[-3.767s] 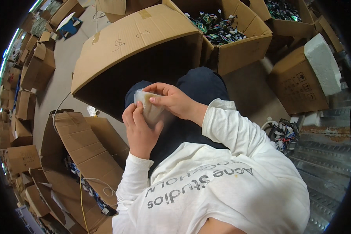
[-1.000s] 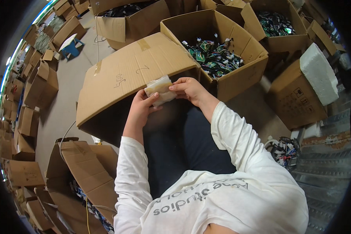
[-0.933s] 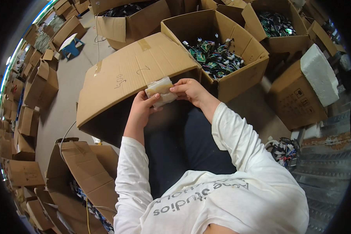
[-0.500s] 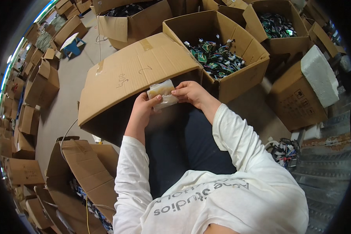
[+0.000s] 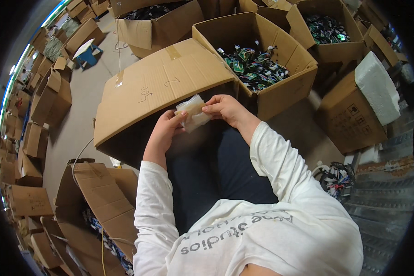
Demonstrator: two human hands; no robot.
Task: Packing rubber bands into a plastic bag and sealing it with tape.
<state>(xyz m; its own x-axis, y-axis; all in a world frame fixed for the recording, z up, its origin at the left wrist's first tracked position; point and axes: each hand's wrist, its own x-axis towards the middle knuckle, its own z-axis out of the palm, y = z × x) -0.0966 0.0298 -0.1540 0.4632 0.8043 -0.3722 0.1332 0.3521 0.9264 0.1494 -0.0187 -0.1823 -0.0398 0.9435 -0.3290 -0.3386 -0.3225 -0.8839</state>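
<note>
Between my two hands is a small, crumpled, translucent whitish plastic packet (image 5: pixel 194 112) with a yellowish-tan patch. My left hand (image 5: pixel 171 123) pinches its left side, thumb on top. At its upper right edge, my right hand (image 5: pixel 223 109) grips with thumb and fingers. The packet is over my lap, by the near edge of a large closed-top cardboard box (image 5: pixel 161 76). What the packet contains, if anything, I cannot make out.
Beyond the right hand stands an open carton (image 5: pixel 287 99) holding green circuit boards and wires. White foam (image 5: pixel 377 89) leans on another carton at right. A wire bundle (image 5: pixel 336 179) lies on the floor. At lower left is an opened box (image 5: pixel 101 193); a blue stool (image 5: pixel 86 54) stands farther off.
The packet has turned slightly in my hands, and its crumpled film is spread differently. My left hand has shifted a little; both hands keep their hold.
</note>
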